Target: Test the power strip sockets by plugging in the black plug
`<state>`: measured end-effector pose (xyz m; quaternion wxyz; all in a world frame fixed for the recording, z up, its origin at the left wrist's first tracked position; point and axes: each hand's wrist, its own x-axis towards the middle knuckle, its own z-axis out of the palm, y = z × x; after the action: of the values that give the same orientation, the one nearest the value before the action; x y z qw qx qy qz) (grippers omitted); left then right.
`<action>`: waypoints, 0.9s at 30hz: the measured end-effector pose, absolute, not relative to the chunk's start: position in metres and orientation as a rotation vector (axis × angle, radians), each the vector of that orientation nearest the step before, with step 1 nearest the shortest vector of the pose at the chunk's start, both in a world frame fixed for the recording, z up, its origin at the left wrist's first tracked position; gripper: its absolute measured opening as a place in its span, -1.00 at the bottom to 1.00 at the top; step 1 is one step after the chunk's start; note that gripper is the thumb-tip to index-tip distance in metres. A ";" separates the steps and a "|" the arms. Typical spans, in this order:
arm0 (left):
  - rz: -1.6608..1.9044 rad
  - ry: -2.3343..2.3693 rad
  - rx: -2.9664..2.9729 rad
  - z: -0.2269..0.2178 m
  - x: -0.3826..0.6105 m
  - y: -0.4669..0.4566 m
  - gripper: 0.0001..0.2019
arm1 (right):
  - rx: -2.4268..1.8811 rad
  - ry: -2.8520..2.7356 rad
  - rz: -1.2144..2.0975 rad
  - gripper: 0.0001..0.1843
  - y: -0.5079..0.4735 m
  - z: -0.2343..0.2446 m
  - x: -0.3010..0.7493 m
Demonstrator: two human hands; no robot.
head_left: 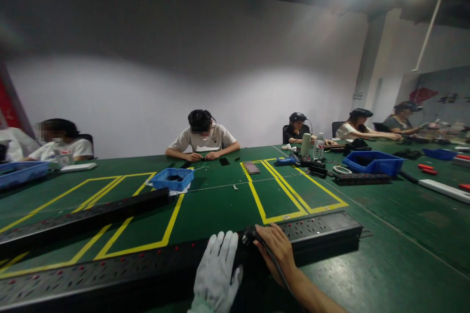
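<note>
A long black power strip (323,229) with rows of sockets and small red lights or switches runs across the table in front of me. My left hand (217,269), in a pale glove, lies flat on the strip with its fingers stretched out. Bare and closed, my right hand (276,249) grips a black power plug (249,235) just above the strip, to the right of the glove. The plug's cable trails back under my right wrist. I cannot tell whether the plug's pins touch a socket.
Another long power strip (84,215) lies farther off on the left. Beyond it stands a small blue bin (172,186); a larger blue bin (372,164) is at right, near a bottle (319,146). Yellow tape marks the green table (216,210). Several people sit around the far side.
</note>
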<state>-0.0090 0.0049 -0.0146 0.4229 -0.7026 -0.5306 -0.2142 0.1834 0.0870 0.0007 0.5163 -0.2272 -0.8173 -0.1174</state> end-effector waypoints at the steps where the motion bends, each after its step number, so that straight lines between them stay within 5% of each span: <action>1: -0.547 -1.339 -1.757 -0.015 -0.009 0.005 -0.45 | -0.533 -1.977 -0.285 -0.76 0.089 0.003 0.186; 27: -0.545 -1.260 -1.679 -0.012 -0.009 0.009 -0.42 | -0.444 -2.059 -0.157 -0.77 0.097 0.017 0.188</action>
<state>-0.0088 0.0089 -0.0121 0.4673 -0.6844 -0.5137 -0.2221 0.1879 0.0974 0.0174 0.4922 -0.1831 -0.8485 -0.0647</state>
